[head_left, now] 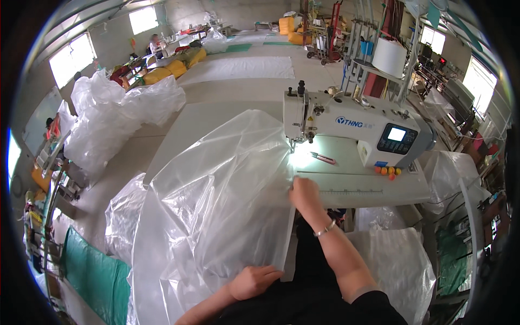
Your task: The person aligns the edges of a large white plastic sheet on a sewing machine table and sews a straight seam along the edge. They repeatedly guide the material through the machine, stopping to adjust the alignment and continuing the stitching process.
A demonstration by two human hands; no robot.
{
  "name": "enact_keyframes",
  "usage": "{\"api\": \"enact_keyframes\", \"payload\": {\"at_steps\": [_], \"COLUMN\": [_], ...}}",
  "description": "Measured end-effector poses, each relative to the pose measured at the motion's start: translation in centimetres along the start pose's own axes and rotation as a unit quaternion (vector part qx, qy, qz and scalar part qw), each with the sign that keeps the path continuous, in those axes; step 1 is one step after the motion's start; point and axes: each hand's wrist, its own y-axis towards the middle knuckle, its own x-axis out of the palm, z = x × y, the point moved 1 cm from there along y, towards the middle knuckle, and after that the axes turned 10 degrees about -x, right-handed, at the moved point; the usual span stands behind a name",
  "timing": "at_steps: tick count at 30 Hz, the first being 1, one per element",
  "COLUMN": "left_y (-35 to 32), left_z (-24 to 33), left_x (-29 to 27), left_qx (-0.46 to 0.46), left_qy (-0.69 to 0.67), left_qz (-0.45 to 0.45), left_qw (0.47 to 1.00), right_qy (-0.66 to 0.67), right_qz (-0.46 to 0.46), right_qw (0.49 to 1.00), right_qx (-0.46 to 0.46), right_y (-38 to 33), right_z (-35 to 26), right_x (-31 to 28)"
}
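Note:
A large sheet of clear plastic film lies crumpled over the table, its right edge running up to the needle of a white sewing machine. Close to my body, my left hand pinches the near corner of that edge. Farther up, my right hand, with a bracelet on the wrist, is closed on the same edge just short of the lit needle area. A small pen-like tool rests on the machine bed to the right of the needle. The fingertips of my right hand are partly hidden.
Several small orange and yellow balls sit by the machine's base. A white thread cone stands behind it. Bunched clear plastic lies at the left, above a green sheet. Far back left, a person sits near yellow bundles.

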Motion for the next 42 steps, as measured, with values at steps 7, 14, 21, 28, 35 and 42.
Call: {"api": "enact_keyframes", "payload": {"at_steps": [7,14,21,28,35,42], "left_y": [1.9,4.7,8.1,10.9,15.1,16.6], "left_z": [-3.8,-6.5,-8.2,-9.2,-7.1,-4.6], "left_x": [1.4,0.9,0.7,-0.3,1.5,3.7], "left_qx": [-0.044,-0.057,-0.053,-0.056,-0.125,-0.151], "left_qy": [-0.05,-0.09,-0.069,0.004,-0.051,-0.067], "left_qz": [0.055,0.092,0.113,0.125,0.159,0.075], "left_qw": [0.996,0.99,0.99,0.991,0.978,0.983], "right_qy": [-0.029,-0.003,0.013,0.006,0.021,0.037], "right_qz": [-0.032,-0.018,0.013,-0.029,-0.071,-0.046], "right_qw": [0.998,0.998,0.999,0.999,0.997,0.998], "right_qx": [0.034,0.053,0.049,0.027,0.02,0.009], "right_y": [0.7,2.5,4.3,5.6,7.3,-0.9], "right_z": [-0.6,0.0,1.2,1.7,4.2,3.7], "right_x": [-0.7,0.0,1.0,1.0,1.7,-1.1]}}
